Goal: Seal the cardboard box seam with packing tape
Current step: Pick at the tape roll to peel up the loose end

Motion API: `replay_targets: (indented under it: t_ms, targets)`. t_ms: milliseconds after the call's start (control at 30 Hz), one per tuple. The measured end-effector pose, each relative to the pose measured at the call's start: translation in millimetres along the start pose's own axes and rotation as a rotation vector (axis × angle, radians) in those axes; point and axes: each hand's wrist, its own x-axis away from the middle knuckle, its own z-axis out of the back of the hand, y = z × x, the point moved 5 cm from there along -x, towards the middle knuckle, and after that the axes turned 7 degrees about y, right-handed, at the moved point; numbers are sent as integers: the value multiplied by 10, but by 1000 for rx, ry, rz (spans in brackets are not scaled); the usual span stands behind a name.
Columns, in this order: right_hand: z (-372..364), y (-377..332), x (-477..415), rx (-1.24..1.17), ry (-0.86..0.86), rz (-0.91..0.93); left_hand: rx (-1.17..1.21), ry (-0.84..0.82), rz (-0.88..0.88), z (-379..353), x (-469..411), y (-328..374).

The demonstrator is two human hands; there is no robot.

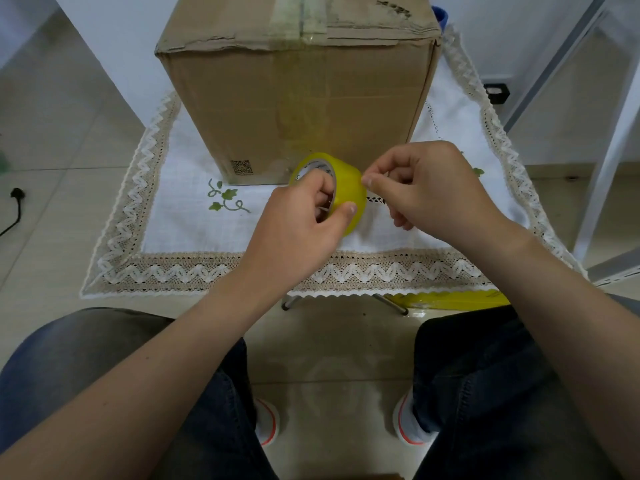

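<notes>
A tall brown cardboard box (pixel 298 98) stands on a small table covered by a white lace-edged cloth (pixel 194 216). Old tape runs along its top seam (pixel 299 19) and down the front face. In front of the box I hold a roll of yellow packing tape (pixel 348 188) above the cloth. My left hand (pixel 298 223) grips the roll, fingers through its core and thumb on the outer face. My right hand (pixel 426 188) pinches at the roll's right edge with thumb and forefinger, where the tape end seems to be.
The table edge is close to my knees. A yellow object (pixel 450 299) lies on the floor under the cloth's right front corner. White metal frame legs (pixel 609 161) stand at the right. A black cable and plug (pixel 15 202) lie on the floor at left.
</notes>
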Motion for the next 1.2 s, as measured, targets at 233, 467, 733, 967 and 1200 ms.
replay_targets:
  t_ms: [233,467,733,967,1200]
  targets:
    - [-35,-108,25,170,48,100,-229,31,-54,-31,-20,76]
    - [11,-111,31,-9,26,-4,-192,67,-19,14,-67,33]
    - [-29,12,4,-217,7,-225,-174,52,0,8,-30,56]
    - [-37,-6,-13,-163,10,-198,-196,52,-13,20,-30,79]
    - [-59,-90,-9,106,134,-29,-218,70,-44,39,-20,140]
